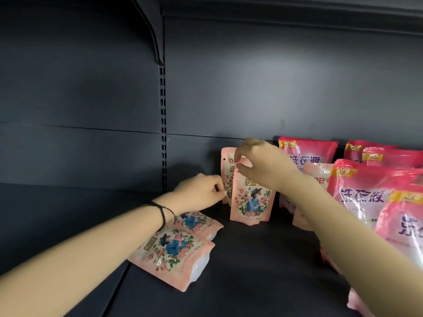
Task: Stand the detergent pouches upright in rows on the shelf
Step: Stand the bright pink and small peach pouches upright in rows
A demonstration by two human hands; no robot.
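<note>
Two pale pink floral pouches stand upright near the back of the dark shelf point(251, 259), one pouch point(250, 205) in front and another pouch point(227, 170) behind it. My right hand point(263, 165) pinches the top edge of the front pouch. My left hand point(201, 193) pinches the left edge of the rear pouch, fingers curled. Two more floral pouches lie flat below my left forearm: a near pouch point(174, 255) and a farther pouch point(199, 221).
Bright pink detergent pouches point(366, 202) stand in rows on the right side of the shelf, reaching the front edge. A slotted upright point(163, 124) divides the dark back panel. The shelf floor left of the flat pouches is bare.
</note>
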